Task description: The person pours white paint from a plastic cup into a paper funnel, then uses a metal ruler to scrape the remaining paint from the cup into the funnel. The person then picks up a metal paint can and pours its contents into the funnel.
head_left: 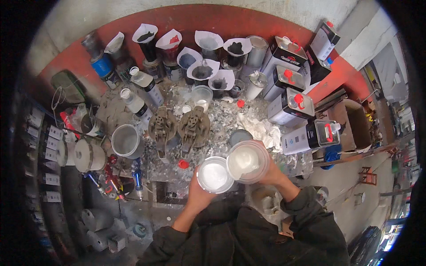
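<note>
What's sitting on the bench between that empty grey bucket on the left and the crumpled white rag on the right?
In the head view, two grimy lid-like mixing heads lie side by side between the grey bucket and the white rag.

Two clear plastic cups (215, 176) of white liquid, four rectangular tin canisters (290, 106), eight paper cone filters (202, 70)

Dark grey-black jacket, creased fabric, sleeves pushed up to mid-forearm on both arms, bunched cuffs. Left hand (198, 191), right hand (271, 175) bare, no gloves.
</note>
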`<action>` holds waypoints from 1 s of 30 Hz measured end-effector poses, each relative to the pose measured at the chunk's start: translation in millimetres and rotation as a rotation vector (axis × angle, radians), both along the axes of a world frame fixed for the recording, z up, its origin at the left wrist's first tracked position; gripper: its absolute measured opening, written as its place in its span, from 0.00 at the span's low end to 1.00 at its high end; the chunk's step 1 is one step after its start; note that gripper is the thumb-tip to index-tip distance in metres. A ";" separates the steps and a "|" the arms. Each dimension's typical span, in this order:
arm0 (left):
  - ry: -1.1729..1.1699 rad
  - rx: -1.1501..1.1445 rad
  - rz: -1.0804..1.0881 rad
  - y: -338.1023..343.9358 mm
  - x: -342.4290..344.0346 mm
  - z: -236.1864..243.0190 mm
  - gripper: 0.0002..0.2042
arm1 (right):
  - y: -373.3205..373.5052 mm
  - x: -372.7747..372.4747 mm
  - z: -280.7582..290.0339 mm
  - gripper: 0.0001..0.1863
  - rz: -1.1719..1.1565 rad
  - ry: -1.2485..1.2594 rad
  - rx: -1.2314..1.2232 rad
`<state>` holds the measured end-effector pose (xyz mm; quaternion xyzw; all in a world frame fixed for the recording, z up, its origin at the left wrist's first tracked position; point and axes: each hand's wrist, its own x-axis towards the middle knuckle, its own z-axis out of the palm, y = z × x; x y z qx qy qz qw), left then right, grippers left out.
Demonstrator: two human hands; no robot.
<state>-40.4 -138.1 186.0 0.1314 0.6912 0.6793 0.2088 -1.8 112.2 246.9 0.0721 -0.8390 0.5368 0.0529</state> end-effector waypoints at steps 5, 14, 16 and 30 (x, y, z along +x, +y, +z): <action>-0.014 -0.024 0.029 -0.3 3.1 -1.1 0.39 | 1.8 6.0 -30.6 0.53 -0.030 -0.069 -0.024; -0.054 -0.140 0.013 -5.8 3.4 -13.0 0.39 | 6.4 3.4 -39.3 0.49 -0.015 0.033 -0.056; -0.045 -0.128 0.044 -8.4 3.3 -19.2 0.38 | 9.0 1.1 -41.5 0.47 -0.010 0.049 -0.022; 0.057 -0.238 0.133 -22.0 -18.8 14.9 0.34 | -10.4 8.9 -71.9 0.46 -0.081 -0.101 -0.114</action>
